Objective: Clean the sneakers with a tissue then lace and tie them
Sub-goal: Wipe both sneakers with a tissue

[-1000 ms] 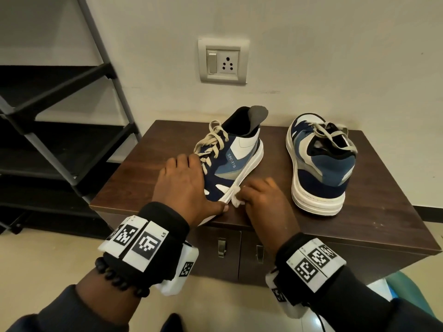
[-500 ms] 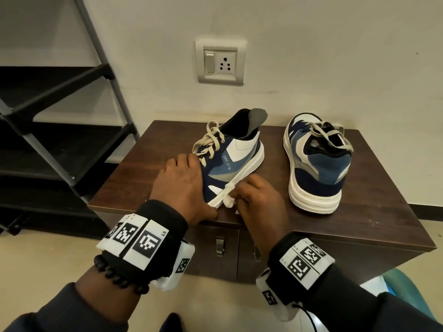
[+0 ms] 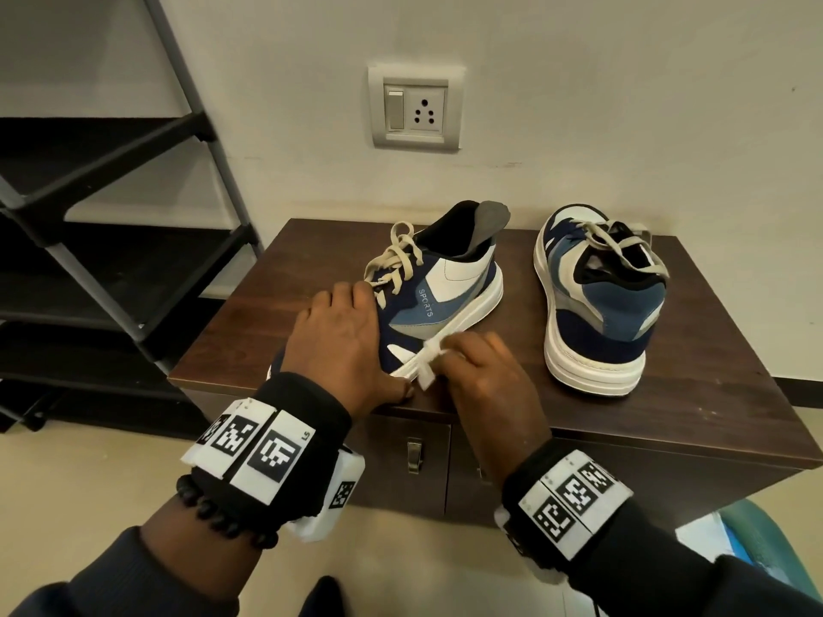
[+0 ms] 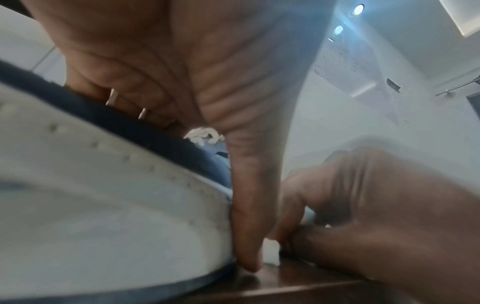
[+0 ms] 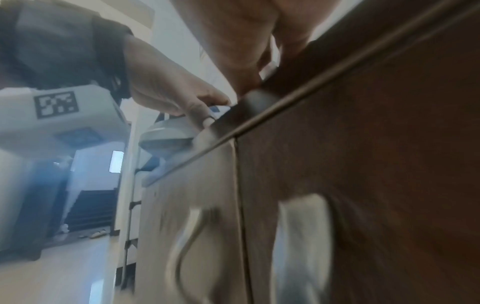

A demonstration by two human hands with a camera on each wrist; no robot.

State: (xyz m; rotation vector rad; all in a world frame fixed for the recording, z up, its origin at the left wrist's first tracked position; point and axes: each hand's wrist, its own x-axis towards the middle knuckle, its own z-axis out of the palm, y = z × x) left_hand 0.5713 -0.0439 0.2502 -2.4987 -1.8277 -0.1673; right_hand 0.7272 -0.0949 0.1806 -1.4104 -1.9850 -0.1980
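On the desk, the near sneaker sits pinned under the left hand, fingers flat across its toe. The right hand, grip clamped on the tissue, has slid farther along the white sole: wiping continues, lacing comes later.

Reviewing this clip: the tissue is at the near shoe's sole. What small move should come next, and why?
Probably slide the tissue further along the white sole edge toward the heel. The right hand pinches it against the sole of the near sneaker, the left hand holds the toe steady, and most of that sole edge lies ahead of the tissue.
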